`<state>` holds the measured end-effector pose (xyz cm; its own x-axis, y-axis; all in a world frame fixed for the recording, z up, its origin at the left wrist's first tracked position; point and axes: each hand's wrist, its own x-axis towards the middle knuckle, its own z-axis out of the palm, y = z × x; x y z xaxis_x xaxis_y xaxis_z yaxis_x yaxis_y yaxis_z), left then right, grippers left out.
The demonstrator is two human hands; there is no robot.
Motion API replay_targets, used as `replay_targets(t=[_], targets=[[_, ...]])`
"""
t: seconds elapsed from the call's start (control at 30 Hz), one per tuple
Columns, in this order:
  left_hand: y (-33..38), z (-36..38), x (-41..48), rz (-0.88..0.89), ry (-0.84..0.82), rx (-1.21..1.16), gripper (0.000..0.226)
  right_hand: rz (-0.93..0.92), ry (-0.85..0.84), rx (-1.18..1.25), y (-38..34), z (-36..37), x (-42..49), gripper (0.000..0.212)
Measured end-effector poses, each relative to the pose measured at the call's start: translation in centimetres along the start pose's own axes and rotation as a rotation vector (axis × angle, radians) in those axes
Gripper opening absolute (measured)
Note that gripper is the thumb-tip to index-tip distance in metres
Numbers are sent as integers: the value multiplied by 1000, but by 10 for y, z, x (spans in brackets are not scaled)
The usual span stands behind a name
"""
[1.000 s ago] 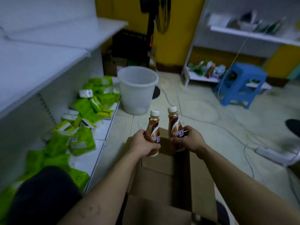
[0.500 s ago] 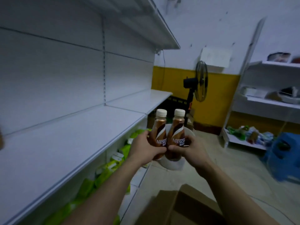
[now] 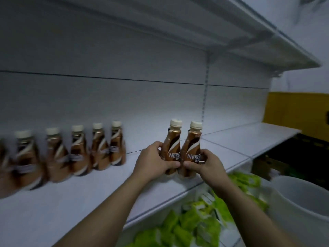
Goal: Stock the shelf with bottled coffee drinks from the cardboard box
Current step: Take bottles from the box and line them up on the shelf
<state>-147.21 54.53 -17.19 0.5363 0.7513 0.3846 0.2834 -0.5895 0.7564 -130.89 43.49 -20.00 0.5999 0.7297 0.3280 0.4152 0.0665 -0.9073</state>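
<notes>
Two hands hold two coffee bottles side by side over the white shelf.

Both forearms reach forward and up. The left hand [image 3: 153, 161] has its fingers curled round the left bottle [image 3: 173, 145], with the thumb across the lower label. The right hand [image 3: 207, 164] grips the right bottle [image 3: 193, 147] in the same way, and the two thumbs almost meet. The bottles touch each other and stand nearly upright, cream caps up, long axis vertical with a small lean to the right, labels facing the camera. They are above the front part of the shelf [image 3: 89, 193]; their bases are hidden, so perhaps they rest on it, I cannot tell. On the left a blurred row of coffee bottles [image 3: 78, 150] stands on the same shelf, well apart. Below lie green packets [image 3: 192, 223], near a white bucket [image 3: 302, 202].
</notes>
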Motion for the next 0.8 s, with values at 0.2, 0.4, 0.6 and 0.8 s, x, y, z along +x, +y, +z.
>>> replay_targets(t=[0.2, 0.4, 0.6, 0.8], targets=[[-56, -37, 0, -137, 127, 50, 62, 11, -150, 13, 1, 83, 23, 45], [-84, -31, 25, -112, 161, 149, 55, 40, -113, -8, 15, 116, 54, 44], [-88, -39, 47, -135, 38, 615, 36, 70, -7, -28, 12, 153, 77, 27], [-104, -35, 53, -94, 52, 642, 24, 61, 138, -67, 11, 193, 95, 33]])
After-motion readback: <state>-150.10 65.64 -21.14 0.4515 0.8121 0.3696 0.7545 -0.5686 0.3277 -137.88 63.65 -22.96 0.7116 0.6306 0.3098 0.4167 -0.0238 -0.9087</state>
